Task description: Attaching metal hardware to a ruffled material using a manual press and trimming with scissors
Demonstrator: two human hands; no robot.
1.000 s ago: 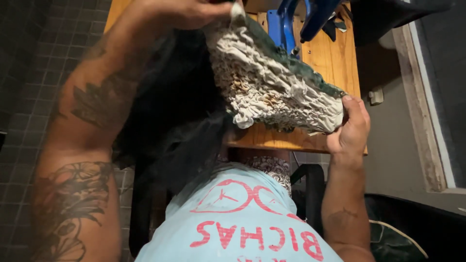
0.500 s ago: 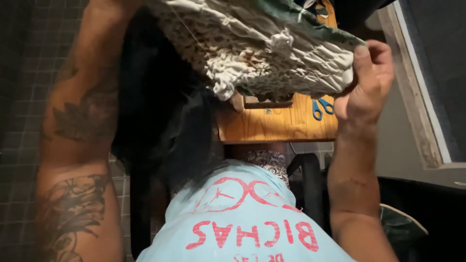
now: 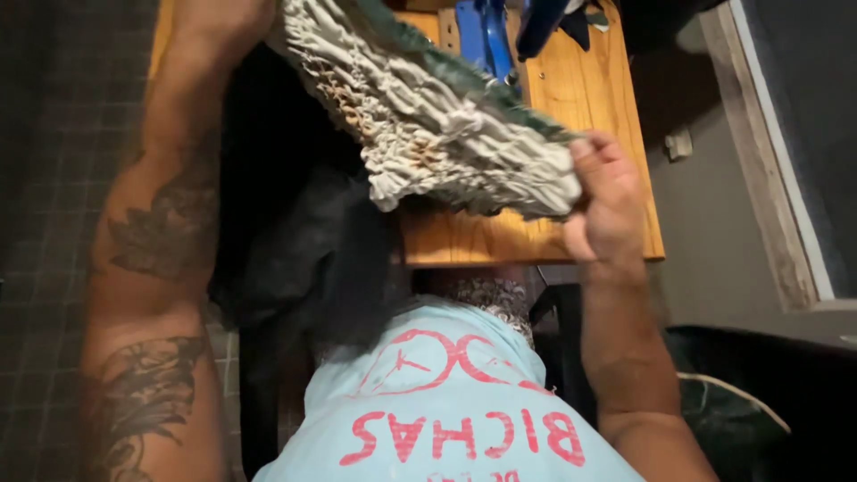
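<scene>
Head view: right hand (image 3: 609, 210) clenched on the near right corner of a gathered cream cloth (image 3: 428, 125), fingers curled over its green-edged rim. Held up above the wooden table (image 3: 571, 98), long axis running from that corner up and left to the far left. Left hand out of frame beyond the tattooed left forearm (image 3: 170, 223), so grip there cannot be told. Dark cloth (image 3: 303, 241) hanging beneath; blue tool (image 3: 482, 36) far on the table.

1. Warm indoor light falls brightest on the wooden worktop (image 3: 616, 116) and the gathered cloth (image 3: 428, 125).
2. The tiled floor (image 3: 54, 178) at left and the lower right corner lie in deep shadow.
3. Motion blur softens the whole view, and no glare shows.
</scene>
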